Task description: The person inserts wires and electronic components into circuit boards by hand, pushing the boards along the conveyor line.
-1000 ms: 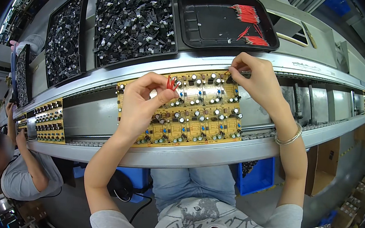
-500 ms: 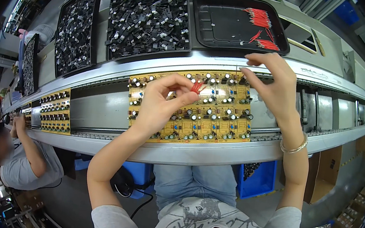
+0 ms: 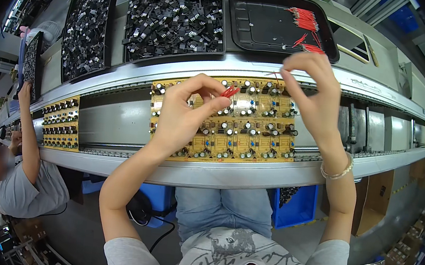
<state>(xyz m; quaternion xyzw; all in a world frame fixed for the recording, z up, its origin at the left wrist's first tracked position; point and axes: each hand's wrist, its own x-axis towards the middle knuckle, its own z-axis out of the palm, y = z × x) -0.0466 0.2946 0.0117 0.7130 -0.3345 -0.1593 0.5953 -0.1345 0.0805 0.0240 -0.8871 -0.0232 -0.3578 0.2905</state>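
Observation:
My left hand [image 3: 187, 104] is closed in a pinch over the yellow circuit boards [image 3: 211, 147], holding a small bundle of short red wires [image 3: 231, 91]. Over the far right corner of the boards, my right hand [image 3: 316, 91] has its thumb and forefinger together on a thin red wire [image 3: 276, 77], whose ends are hard to make out. The boards lie flat on the rail conveyor and carry rows of capacitors and blue parts. Part of their left side is hidden by my left hand.
Beyond the conveyor rail [image 3: 251, 64] stands a black tray [image 3: 265, 21] with more red wires. Large trays of black components [image 3: 175, 15] are to its left. Another yellow board [image 3: 60, 123] lies farther left on the conveyor, near a co-worker [image 3: 31, 181]. A blue bin [image 3: 295, 208] stands below.
My right thumb and forefinger have come together on a red wire. My left hand turned slightly with its bundle. The co-worker's arm reached out toward a tray of parts.

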